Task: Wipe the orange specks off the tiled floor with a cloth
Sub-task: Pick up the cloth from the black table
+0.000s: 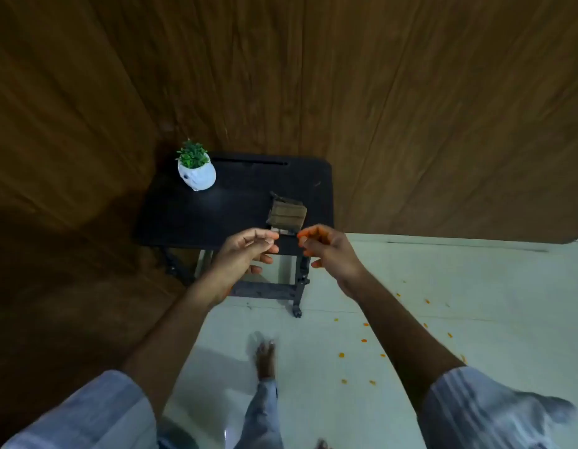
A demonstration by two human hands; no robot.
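A folded brown cloth [286,215] lies on the near right part of a small black table [235,202]. My left hand [245,254] and my right hand [326,247] hover side by side just in front of the cloth, above the table's near edge. Both hold nothing, with fingers loosely curled and apart. Several orange specks [364,340] are scattered on the pale tiled floor [475,286] to the right of my right forearm.
A white pot with a green plant [196,171] stands on the table's far left corner. Brown wood panelling [313,76] rises behind and to the left. The table's black frame and caster [297,311] reach the floor. My bare foot [265,358] is below.
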